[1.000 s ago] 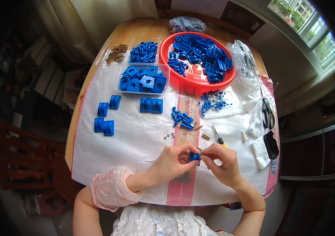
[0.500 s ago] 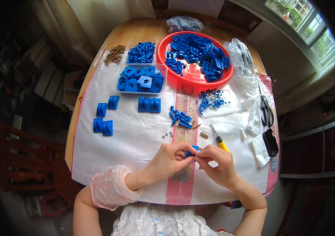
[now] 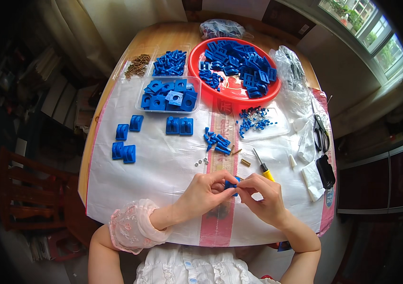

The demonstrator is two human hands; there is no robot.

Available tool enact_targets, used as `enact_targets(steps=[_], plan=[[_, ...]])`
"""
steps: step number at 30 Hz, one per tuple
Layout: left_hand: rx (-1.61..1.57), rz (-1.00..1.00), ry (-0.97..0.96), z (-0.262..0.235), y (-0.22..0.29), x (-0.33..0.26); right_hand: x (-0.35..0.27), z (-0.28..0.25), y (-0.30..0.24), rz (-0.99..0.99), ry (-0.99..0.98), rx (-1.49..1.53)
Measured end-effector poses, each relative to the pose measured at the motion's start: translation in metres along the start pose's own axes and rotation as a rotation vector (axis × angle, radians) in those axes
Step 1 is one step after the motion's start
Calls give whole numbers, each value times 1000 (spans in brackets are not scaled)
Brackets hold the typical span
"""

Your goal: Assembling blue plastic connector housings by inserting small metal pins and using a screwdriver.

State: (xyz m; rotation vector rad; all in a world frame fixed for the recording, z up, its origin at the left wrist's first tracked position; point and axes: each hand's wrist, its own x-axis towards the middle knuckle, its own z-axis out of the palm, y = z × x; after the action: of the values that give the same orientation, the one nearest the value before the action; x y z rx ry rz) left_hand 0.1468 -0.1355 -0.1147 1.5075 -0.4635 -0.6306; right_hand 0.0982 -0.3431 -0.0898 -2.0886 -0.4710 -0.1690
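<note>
Over the near middle of the table, my left hand (image 3: 200, 193) is closed on a small blue plastic part (image 3: 230, 185), index finger above and thumb below. My right hand (image 3: 265, 196) meets it from the other side, thumb and index finger pinched at the part's right edge. Anything between those right fingertips is hidden. Beyond my hands lie a brass-coloured pin (image 3: 245, 163), a yellow-handled screwdriver (image 3: 267, 172), a few small metal nuts (image 3: 201, 162) and a heap of blue plastic pegs (image 3: 218, 143).
Several blue assembled pieces (image 3: 129, 154) stand at left, two more (image 3: 179, 126) at centre. Farther back are a clear box of blue plates (image 3: 168, 108), blue pegs (image 3: 169, 64), brass screws (image 3: 138, 65) and a red basin (image 3: 239, 97). Black scissors (image 3: 321, 135) lie right.
The blue part has turned slightly between my fingers, and its shape shows differently. Both hands stay in almost the same place; the things on the table have not moved.
</note>
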Motion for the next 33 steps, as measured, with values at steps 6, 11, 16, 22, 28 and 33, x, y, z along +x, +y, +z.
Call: enact_targets(steps=[6, 11, 16, 22, 28, 33], plan=[[-42, 30, 40, 3, 3, -1, 0, 2, 1, 11, 11, 11], [25, 121, 54, 3, 4, 1, -1, 3, 2, 29, 25, 36], [-71, -29, -12, -6, 0, 2, 1, 1, -1, 30, 48, 67], [-384, -212, -43, -20, 5, 9, 6, -16, 2, 85, 270, -106], [-699, -148, -202, -35, -5, 13, 10, -22, 15, 64, 158, -329], [-821, -133, -306, -38, 0, 15, 4, -14, 16, 4, 5, -419]])
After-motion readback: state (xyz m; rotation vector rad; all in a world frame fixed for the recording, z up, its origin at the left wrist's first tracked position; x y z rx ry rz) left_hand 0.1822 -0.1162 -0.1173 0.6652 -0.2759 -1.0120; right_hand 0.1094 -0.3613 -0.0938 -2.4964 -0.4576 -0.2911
